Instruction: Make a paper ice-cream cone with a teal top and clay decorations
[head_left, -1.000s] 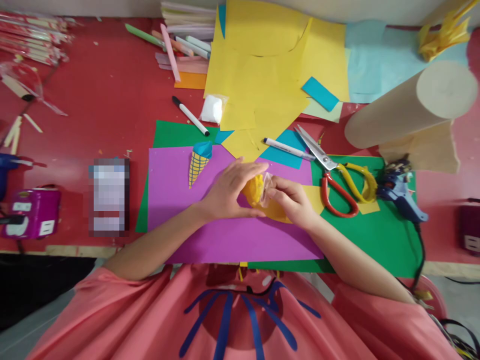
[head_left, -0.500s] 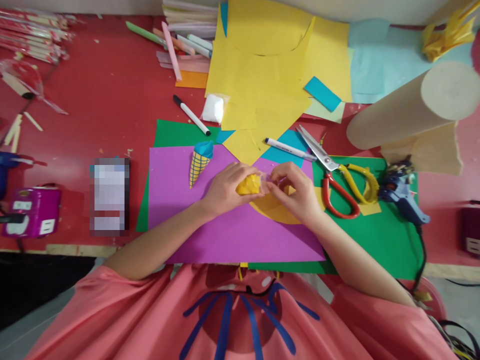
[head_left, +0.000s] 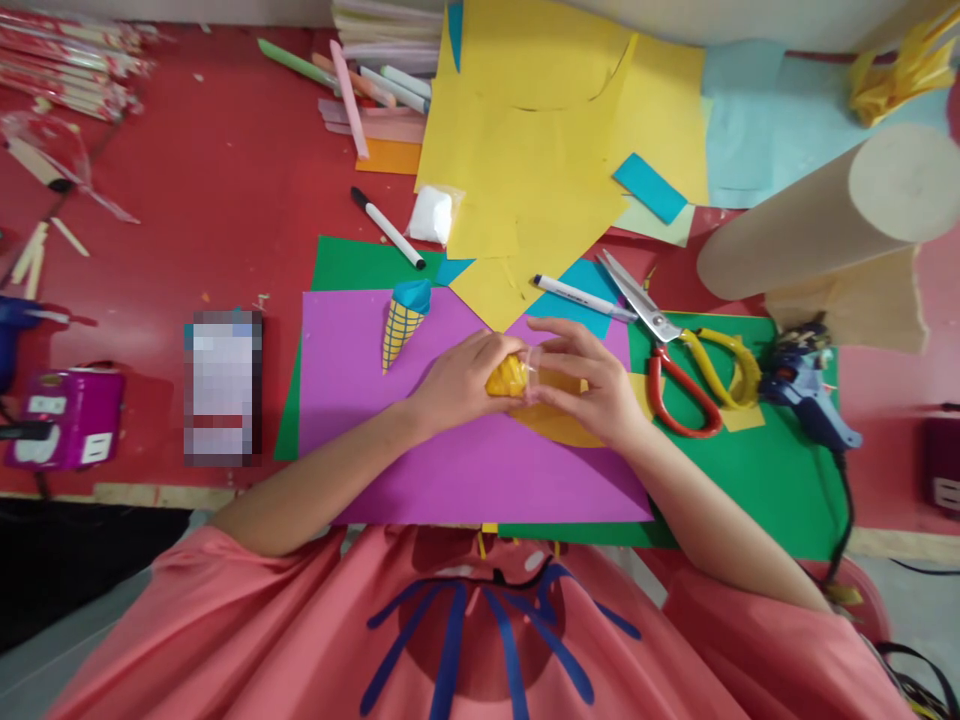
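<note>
My left hand (head_left: pixel 459 382) is wrapped round a yellow lump in clear plastic (head_left: pixel 507 376), which looks like a bag of soft modelling clay. From the right, my right hand (head_left: pixel 592 385) reaches to the loose end of the plastic. Its fingers are spread and the fingertips are at the film; whether they press on it I cannot tell. Below the hands lies a purple sheet (head_left: pixel 420 470), with a rounded orange-yellow piece (head_left: pixel 559 425) partly covered by my right hand. A small paper cone (head_left: pixel 403 325), yellow with a blue grid and blue top, lies left of my hands.
Red-and-yellow-handled scissors (head_left: pixel 664 335) and a blue glue gun (head_left: pixel 810 385) lie to the right on green sheet. A marker (head_left: pixel 585 298) is just beyond my hands. Yellow paper (head_left: pixel 525 150) and a white packet (head_left: pixel 433 214) lie farther back. A thick roll (head_left: pixel 810 220) stands back right.
The fingers of my right hand have gone from a pinch on the plastic to spread apart. My left hand keeps its hold on the yellow lump.
</note>
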